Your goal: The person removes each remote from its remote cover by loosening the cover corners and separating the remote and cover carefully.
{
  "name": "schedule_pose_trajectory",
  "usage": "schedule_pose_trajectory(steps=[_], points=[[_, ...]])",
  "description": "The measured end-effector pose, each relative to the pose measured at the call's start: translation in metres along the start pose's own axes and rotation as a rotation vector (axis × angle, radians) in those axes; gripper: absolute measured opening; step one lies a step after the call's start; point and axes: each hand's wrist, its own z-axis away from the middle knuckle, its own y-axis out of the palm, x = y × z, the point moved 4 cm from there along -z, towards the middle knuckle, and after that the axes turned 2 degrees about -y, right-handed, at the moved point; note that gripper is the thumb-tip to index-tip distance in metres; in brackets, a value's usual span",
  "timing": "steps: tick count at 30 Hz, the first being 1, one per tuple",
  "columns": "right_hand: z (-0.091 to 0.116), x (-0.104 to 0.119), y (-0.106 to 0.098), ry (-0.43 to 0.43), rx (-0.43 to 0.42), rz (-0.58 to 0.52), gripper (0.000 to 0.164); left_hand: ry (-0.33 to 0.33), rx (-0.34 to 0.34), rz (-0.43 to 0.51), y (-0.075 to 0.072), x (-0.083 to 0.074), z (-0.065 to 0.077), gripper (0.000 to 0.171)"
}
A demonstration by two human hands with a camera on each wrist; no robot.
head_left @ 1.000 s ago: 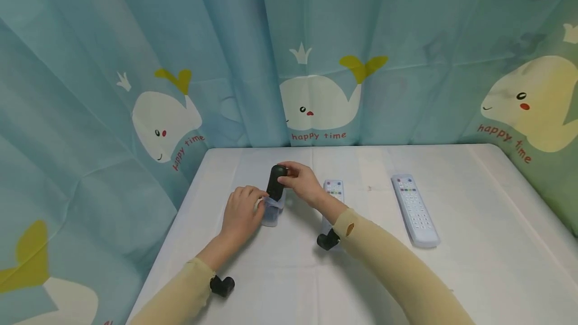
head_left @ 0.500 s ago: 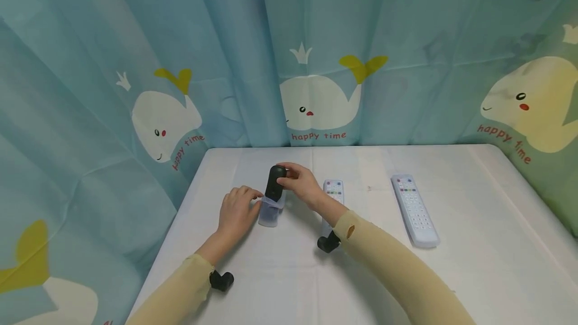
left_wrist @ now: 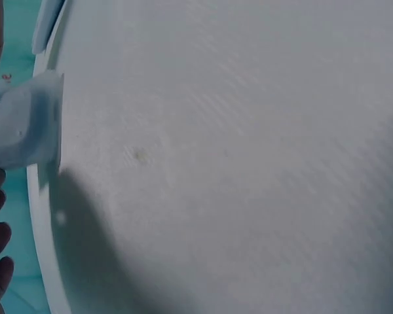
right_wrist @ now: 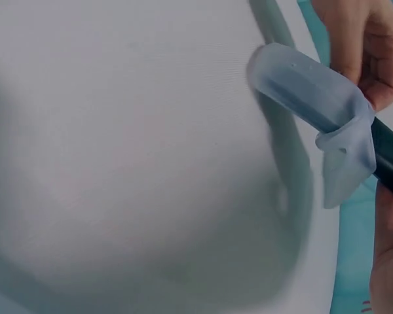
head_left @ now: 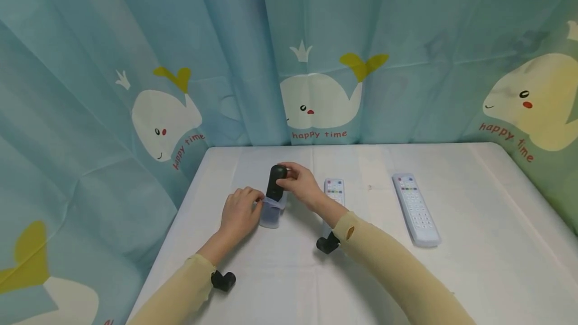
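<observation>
A black remote control [head_left: 275,183] stands tilted over the table, its lower part inside a translucent silicone sleeve [head_left: 271,214]. My right hand [head_left: 300,184] holds the upper end of the remote between thumb and fingers. At the sleeve's mouth, my left hand [head_left: 241,209] pinches its edge from the left. In the right wrist view, the sleeve's rim [right_wrist: 347,167] is folded back around the dark remote [right_wrist: 392,157], and the closed end hangs free. Only part of the sleeve [left_wrist: 26,121] and some fingertips [left_wrist: 0,239] show in the left wrist view.
A white remote [head_left: 334,190] in a clear cover lies partly under my right forearm. Another covered white remote [head_left: 416,212] lies farther right. The white table [head_left: 289,285] ends at a whale-print curtain [head_left: 253,54]. Black camera mounts [head_left: 223,281] project from my wrists.
Both hands keep their hold. Over the last second, my left hand has shifted slightly left, and the folded sleeve edge has moved a little; the remote stays nearly in place.
</observation>
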Motion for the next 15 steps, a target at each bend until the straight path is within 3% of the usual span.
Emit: schedule_pose_trajectory(steps=[4,7,13,15], points=[[-0.0021,0.0023,-0.0016,0.018,-0.043,-0.053,0.051,-0.015,0.023,0.026,-0.0004,-0.0004,0.002,0.008],[-0.0031,0.0041,-0.0018,0.034,-0.056,-0.071,0.051,-0.107,0.091,0.139,0.001,0.0025,0.003,0.007],[-0.0034,0.0083,-0.0022,0.026,-0.068,-0.105,0.051,-0.456,0.252,0.692,0.0045,0.0086,0.0043,0.028],[-0.0036,0.0084,-0.0031,0.025,-0.075,-0.112,0.051,-0.543,0.316,0.817,0.006,0.0084,0.0056,0.041]])
